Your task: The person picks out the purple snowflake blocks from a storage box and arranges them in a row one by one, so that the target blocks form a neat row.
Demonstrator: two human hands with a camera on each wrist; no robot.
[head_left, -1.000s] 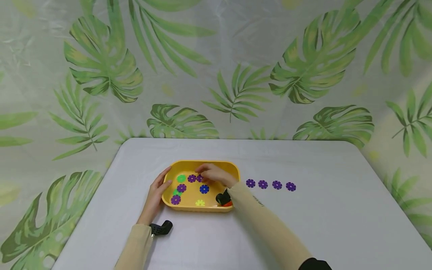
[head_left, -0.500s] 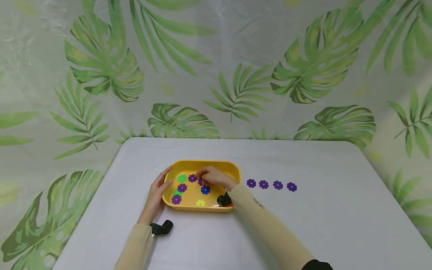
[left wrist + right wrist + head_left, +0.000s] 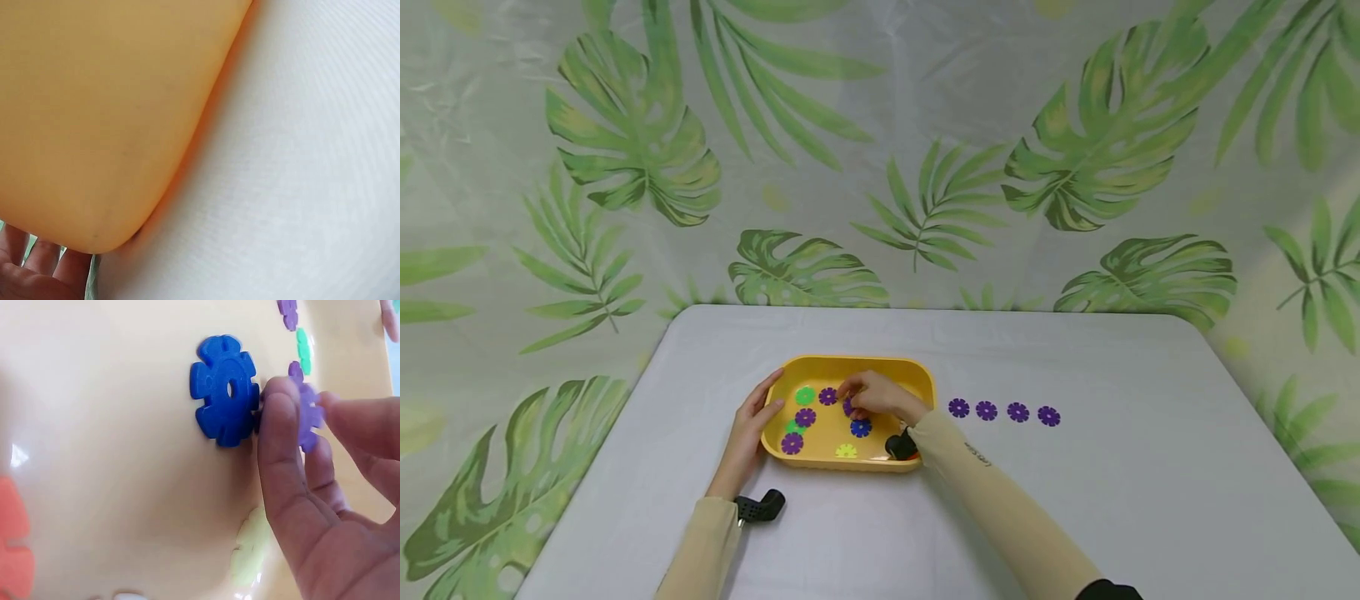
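Observation:
My left hand (image 3: pixel 756 421) holds the left end of a yellow tray (image 3: pixel 850 466), its thumb over the rim and its fingers along the outer wall. In the left wrist view, fingers (image 3: pixel 44 257) touch the tray's outer side (image 3: pixel 106 125). Inside the tray, my right hand (image 3: pixel 880 394) pinches a purple notched plastic disc (image 3: pixel 309 419) between thumb and fingers. A blue notched disc (image 3: pixel 225 390) lies right beside those fingertips. Several other purple discs (image 3: pixel 805 417), green discs (image 3: pixel 805 396) and a yellow disc (image 3: pixel 846 451) lie on the tray floor.
Several purple discs (image 3: pixel 987 410) lie in a row on the white table (image 3: pixel 1150 467), right of the tray. An orange-red disc (image 3: pixel 14 540) sits near the tray's front right corner, mostly behind the right wrist camera (image 3: pixel 901 447). A leaf-patterned sheet (image 3: pixel 925 125) hangs behind.
My right hand has shifted slightly right and toward me inside the tray. The purple disc at its fingertips and the blue disc have slid a little the same way. My left hand stays put.

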